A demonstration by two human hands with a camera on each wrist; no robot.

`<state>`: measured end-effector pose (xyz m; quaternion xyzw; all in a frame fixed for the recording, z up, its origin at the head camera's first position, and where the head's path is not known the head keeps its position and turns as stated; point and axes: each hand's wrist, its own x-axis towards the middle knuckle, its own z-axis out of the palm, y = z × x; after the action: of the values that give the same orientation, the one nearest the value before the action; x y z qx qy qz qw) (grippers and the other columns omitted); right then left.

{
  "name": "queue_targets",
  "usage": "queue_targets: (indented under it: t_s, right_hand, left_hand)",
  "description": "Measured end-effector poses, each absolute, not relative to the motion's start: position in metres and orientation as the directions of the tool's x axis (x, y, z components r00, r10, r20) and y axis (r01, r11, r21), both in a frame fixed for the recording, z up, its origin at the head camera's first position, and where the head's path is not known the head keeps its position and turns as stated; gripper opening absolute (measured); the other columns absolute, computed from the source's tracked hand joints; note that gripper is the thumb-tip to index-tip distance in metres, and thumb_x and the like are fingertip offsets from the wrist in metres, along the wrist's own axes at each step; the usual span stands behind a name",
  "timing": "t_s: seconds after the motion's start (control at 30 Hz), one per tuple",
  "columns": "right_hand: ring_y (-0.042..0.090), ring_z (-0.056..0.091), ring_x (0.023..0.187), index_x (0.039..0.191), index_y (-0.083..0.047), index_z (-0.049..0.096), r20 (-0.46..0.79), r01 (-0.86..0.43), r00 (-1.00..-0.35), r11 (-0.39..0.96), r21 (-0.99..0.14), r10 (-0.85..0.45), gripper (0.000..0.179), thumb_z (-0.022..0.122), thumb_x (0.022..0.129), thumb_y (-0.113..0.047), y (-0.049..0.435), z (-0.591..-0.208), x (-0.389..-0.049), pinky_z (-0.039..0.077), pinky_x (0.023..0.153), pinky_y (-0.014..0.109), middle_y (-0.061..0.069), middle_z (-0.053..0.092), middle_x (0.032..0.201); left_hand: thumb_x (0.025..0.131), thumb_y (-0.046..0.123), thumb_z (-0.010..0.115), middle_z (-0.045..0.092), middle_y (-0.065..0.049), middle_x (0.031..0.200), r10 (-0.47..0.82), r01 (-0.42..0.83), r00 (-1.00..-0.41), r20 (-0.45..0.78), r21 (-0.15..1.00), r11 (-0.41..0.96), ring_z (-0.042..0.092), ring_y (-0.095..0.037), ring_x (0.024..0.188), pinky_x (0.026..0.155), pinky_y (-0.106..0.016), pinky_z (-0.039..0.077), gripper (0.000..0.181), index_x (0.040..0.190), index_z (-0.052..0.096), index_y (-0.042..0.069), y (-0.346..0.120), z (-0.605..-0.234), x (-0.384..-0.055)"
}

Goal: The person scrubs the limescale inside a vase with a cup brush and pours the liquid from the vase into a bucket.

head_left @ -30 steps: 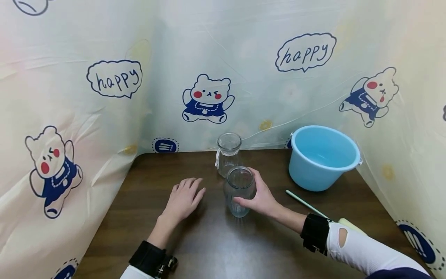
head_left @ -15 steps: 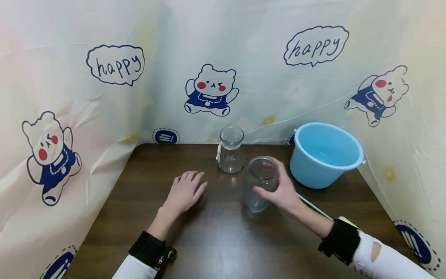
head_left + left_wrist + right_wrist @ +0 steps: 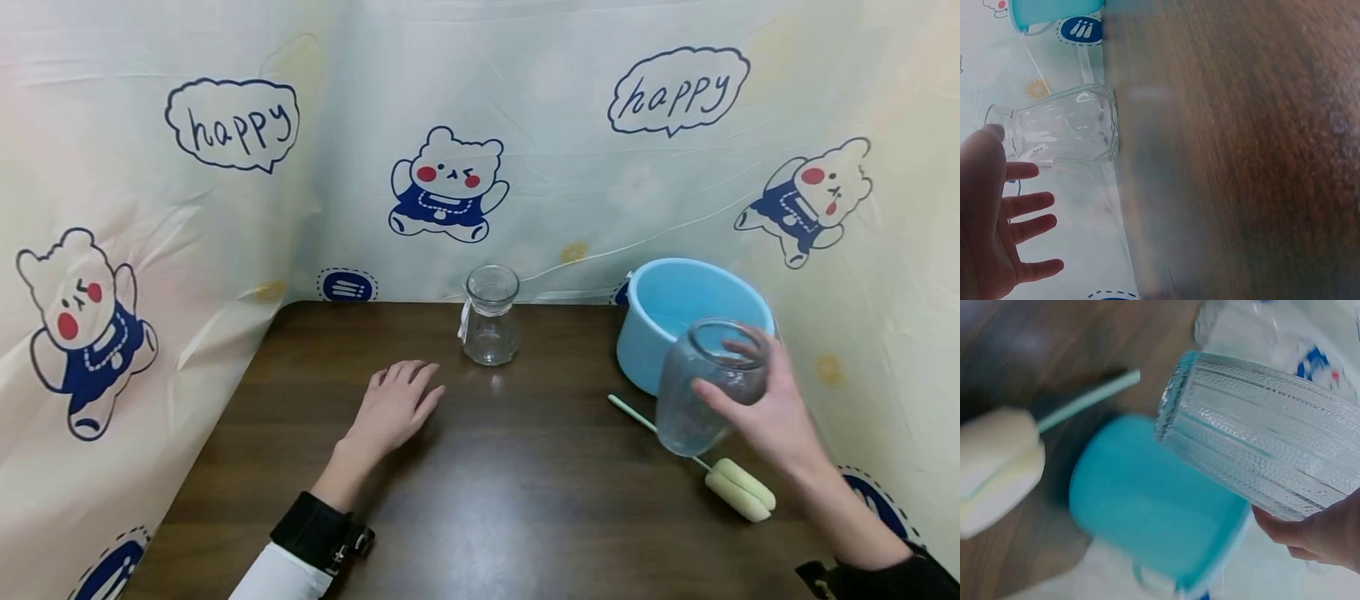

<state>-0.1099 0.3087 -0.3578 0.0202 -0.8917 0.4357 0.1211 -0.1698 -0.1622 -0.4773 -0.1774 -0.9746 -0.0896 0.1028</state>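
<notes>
In the head view my right hand point(image 3: 776, 408) grips a ribbed clear glass jar point(image 3: 708, 392), raised off the table and slightly tilted, in front of the light blue bucket point(image 3: 645, 342). The right wrist view shows the textured jar point(image 3: 1260, 431) from the side, thumb and fingers on it. My left hand point(image 3: 393, 404) lies over the table with its fingers spread and holds nothing. Nearest to it stands a glass vase point(image 3: 491, 329) with a white ribbon round its neck; in the left wrist view the hand point(image 3: 997, 219) appears apart from or in front of this vase point(image 3: 1066, 128).
A sponge brush lies under the jar and right forearm, its pale yellow sponge head point(image 3: 741, 490) toward me and its mint handle point(image 3: 630, 410) toward the bucket. A printed curtain point(image 3: 337, 167) borders the dark wooden table point(image 3: 517, 500) at the back and sides.
My right hand has carried the glass jar rightward from beside the vase and lifted it up in front of the bucket. The sponge head has come into sight. My left hand has stayed put.
</notes>
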Motion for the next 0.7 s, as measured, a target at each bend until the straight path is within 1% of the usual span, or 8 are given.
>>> queue_targets:
  t_s: [0.1, 0.17, 0.23, 0.3, 0.37, 0.47, 0.57, 0.7]
  right_hand:
    - [0.017, 0.038, 0.119, 0.154, -0.029, 0.021, 0.238, -0.078, -0.958, 0.652, -0.754, 0.162, 0.089, 0.075, 0.083, -0.022, 0.336, -0.349, -0.103, 0.035, 0.095, 0.036, 0.006, 0.042, 0.138]
    - [0.009, 0.040, 0.113, 0.153, -0.027, 0.022, 0.247, -0.046, -0.945, 0.660, -0.750, 0.214, 0.088, 0.075, 0.083, -0.020, 0.354, -0.345, -0.100, 0.034, 0.088, 0.018, -0.002, 0.043, 0.133]
    - [0.005, 0.041, 0.108, 0.153, -0.026, 0.022, 0.250, -0.015, -0.933, 0.665, -0.747, 0.260, 0.089, 0.075, 0.083, -0.019, 0.369, -0.340, -0.100, 0.034, 0.079, 0.007, -0.001, 0.042, 0.131]
    - [0.011, 0.041, 0.110, 0.154, -0.027, 0.017, 0.235, 0.031, -0.924, 0.672, -0.740, 0.302, 0.090, 0.074, 0.084, -0.022, 0.380, -0.337, -0.103, 0.045, 0.085, 0.018, 0.006, 0.039, 0.135]
    - [0.022, 0.039, 0.116, 0.156, -0.027, 0.012, 0.225, 0.073, -0.912, 0.676, -0.733, 0.342, 0.092, 0.072, 0.085, -0.027, 0.389, -0.333, -0.108, 0.050, 0.092, 0.041, 0.018, 0.031, 0.140]
    - [0.044, 0.026, 0.125, 0.157, -0.026, 0.006, 0.223, 0.107, -0.899, 0.685, -0.720, 0.376, 0.096, 0.071, 0.086, -0.032, 0.399, -0.329, -0.116, 0.031, 0.093, 0.077, 0.028, 0.022, 0.146]
    - [0.053, 0.022, 0.126, 0.158, -0.021, 0.004, 0.238, 0.114, -0.895, 0.708, -0.697, 0.378, 0.099, 0.070, 0.085, -0.033, 0.408, -0.326, -0.124, 0.026, 0.093, 0.079, 0.032, 0.020, 0.148]
    - [0.054, 0.023, 0.129, 0.158, -0.018, 0.005, 0.285, 0.092, -0.892, 0.759, -0.645, 0.350, 0.101, 0.071, 0.084, -0.035, 0.414, -0.319, -0.140, 0.027, 0.093, 0.079, 0.031, 0.020, 0.153]
  left_hand:
    - [0.102, 0.053, 0.034, 0.054, -0.008, 0.135, 0.331, 0.369, -0.913, 0.237, 0.142, 0.918, 0.043, -0.030, 0.127, 0.098, -0.059, 0.037, 0.055, 0.139, 0.054, 0.018, -0.161, -0.477, -0.169]
    - [0.101, 0.052, 0.035, 0.055, -0.009, 0.135, 0.335, 0.374, -0.912, 0.236, 0.147, 0.916, 0.044, -0.031, 0.126, 0.098, -0.060, 0.037, 0.055, 0.139, 0.054, 0.017, -0.161, -0.477, -0.169]
    - [0.101, 0.051, 0.036, 0.055, -0.009, 0.134, 0.337, 0.377, -0.912, 0.235, 0.147, 0.915, 0.044, -0.031, 0.126, 0.098, -0.060, 0.037, 0.054, 0.139, 0.054, 0.017, -0.160, -0.477, -0.169]
    - [0.101, 0.052, 0.035, 0.055, -0.009, 0.134, 0.340, 0.379, -0.910, 0.237, 0.143, 0.914, 0.044, -0.030, 0.126, 0.098, -0.060, 0.037, 0.055, 0.139, 0.054, 0.017, -0.160, -0.476, -0.168]
    - [0.102, 0.053, 0.033, 0.054, -0.009, 0.135, 0.346, 0.384, -0.908, 0.235, 0.142, 0.912, 0.043, -0.030, 0.126, 0.098, -0.059, 0.037, 0.056, 0.139, 0.053, 0.017, -0.159, -0.475, -0.168]
    - [0.102, 0.054, 0.031, 0.054, -0.009, 0.135, 0.354, 0.390, -0.908, 0.226, 0.140, 0.910, 0.044, -0.030, 0.126, 0.098, -0.059, 0.037, 0.057, 0.140, 0.053, 0.018, -0.158, -0.475, -0.166]
    - [0.102, 0.054, 0.032, 0.054, -0.008, 0.135, 0.358, 0.391, -0.909, 0.213, 0.142, 0.909, 0.044, -0.029, 0.126, 0.098, -0.059, 0.037, 0.056, 0.140, 0.052, 0.018, -0.156, -0.475, -0.165]
    - [0.102, 0.055, 0.031, 0.054, -0.008, 0.135, 0.356, 0.389, -0.909, 0.215, 0.139, 0.911, 0.044, -0.029, 0.126, 0.098, -0.059, 0.037, 0.056, 0.139, 0.053, 0.019, -0.156, -0.475, -0.165]
